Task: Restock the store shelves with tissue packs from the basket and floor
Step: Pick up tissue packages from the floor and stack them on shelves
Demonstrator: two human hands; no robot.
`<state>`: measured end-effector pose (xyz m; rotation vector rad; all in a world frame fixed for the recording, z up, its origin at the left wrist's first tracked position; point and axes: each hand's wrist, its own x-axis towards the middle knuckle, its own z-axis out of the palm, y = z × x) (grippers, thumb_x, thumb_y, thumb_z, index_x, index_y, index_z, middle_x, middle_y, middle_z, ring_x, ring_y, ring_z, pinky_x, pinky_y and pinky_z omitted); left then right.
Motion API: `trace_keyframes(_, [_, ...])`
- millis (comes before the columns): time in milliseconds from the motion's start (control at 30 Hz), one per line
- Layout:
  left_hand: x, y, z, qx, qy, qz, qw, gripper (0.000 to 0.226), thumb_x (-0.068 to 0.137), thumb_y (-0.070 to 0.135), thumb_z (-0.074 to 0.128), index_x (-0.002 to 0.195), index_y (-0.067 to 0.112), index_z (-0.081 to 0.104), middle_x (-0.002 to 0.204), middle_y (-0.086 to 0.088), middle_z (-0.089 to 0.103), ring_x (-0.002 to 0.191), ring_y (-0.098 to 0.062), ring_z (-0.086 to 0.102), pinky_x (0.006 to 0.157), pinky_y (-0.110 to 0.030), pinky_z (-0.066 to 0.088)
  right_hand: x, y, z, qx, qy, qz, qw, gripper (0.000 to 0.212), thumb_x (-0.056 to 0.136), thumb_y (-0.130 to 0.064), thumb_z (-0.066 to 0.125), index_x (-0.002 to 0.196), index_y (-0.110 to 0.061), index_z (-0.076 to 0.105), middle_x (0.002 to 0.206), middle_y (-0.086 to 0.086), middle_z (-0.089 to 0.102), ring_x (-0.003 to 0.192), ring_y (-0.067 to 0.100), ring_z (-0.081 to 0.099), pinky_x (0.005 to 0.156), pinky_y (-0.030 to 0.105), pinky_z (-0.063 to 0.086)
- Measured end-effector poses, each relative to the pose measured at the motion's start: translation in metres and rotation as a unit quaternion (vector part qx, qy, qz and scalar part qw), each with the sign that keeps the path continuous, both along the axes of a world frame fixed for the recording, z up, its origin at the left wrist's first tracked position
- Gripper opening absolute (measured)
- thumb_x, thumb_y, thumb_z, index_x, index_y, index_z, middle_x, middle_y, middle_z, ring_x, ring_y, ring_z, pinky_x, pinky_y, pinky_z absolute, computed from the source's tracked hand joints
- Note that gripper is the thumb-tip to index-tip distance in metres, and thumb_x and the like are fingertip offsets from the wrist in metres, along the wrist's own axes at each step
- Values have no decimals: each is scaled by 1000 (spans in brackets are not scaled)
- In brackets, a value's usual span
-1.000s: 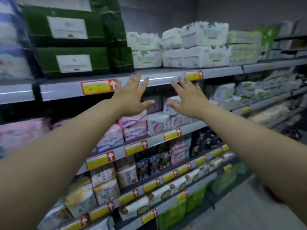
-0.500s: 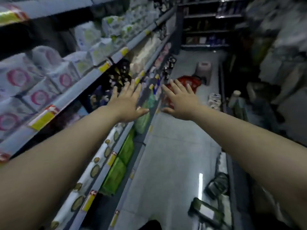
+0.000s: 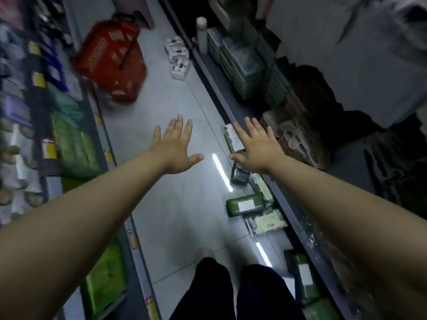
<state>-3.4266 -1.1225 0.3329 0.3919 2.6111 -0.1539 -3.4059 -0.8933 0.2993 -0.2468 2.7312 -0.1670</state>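
My left hand (image 3: 173,147) and my right hand (image 3: 255,147) are stretched out over the aisle floor, fingers straight and spread, holding nothing. A red basket (image 3: 113,60) stands on the floor ahead at the upper left. Below my right hand a dark green tissue pack (image 3: 245,205) lies on the floor by the right shelf base, with a pale pack (image 3: 268,224) beside it and another green pack (image 3: 303,277) nearer me. Small white packs (image 3: 178,57) are stacked on the floor farther down the aisle.
Shelves (image 3: 49,146) with green packs and yellow price tags run along the left. A dark low shelf (image 3: 249,63) with stacked goods runs along the right. My legs in dark trousers (image 3: 231,294) stand on the grey floor (image 3: 175,215). A dark item (image 3: 240,176) lies under my right wrist.
The view has swung from the shelves on the left down to the aisle floor. Both hands stay outstretched and open, and the red basket and floor packs are now nearer.
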Motion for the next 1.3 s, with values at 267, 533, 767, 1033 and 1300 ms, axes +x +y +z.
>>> trace_keyframes(267, [-34,58,-176,-6,-114,-79,990,94,93,69,29,150,19,-26,158,-9,-31,147,-24,-23,117,-50,-10,16,56,-167,19,-99,-116,988,88,94,-66,36,156,-24,-11,163,7,-14,150,25,-13,120,51,-2])
trace_keyframes(533, [-16,97,-415,3,-216,-12,976,95,92,70,30,151,19,-24,158,-8,-30,147,-23,-23,118,-50,-9,34,92,-391,16,-173,-167,971,87,94,-65,38,156,-24,-8,164,11,-2,150,29,-2,120,52,5])
trace_keyframes(767, [38,124,-610,54,-297,202,932,104,90,69,42,152,12,-19,161,-11,-19,150,-27,-12,121,-48,1,62,109,-575,-76,-196,-341,916,87,92,-52,56,155,-12,12,152,23,27,140,40,26,114,46,26])
trace_keyframes(1033, [67,143,-708,264,-349,520,734,69,92,54,54,141,10,33,133,-10,50,115,-27,52,86,-31,43,80,114,-677,-239,-166,-603,743,89,75,-38,82,137,-8,27,136,15,48,122,32,52,106,46,43])
trace_keyframes(1300, [57,81,-565,384,-298,641,594,58,85,55,65,123,23,36,113,-6,60,102,-25,61,96,-46,50,67,68,-541,-364,-174,-601,690,67,82,-56,68,133,-15,52,123,3,63,104,21,61,89,31,48])
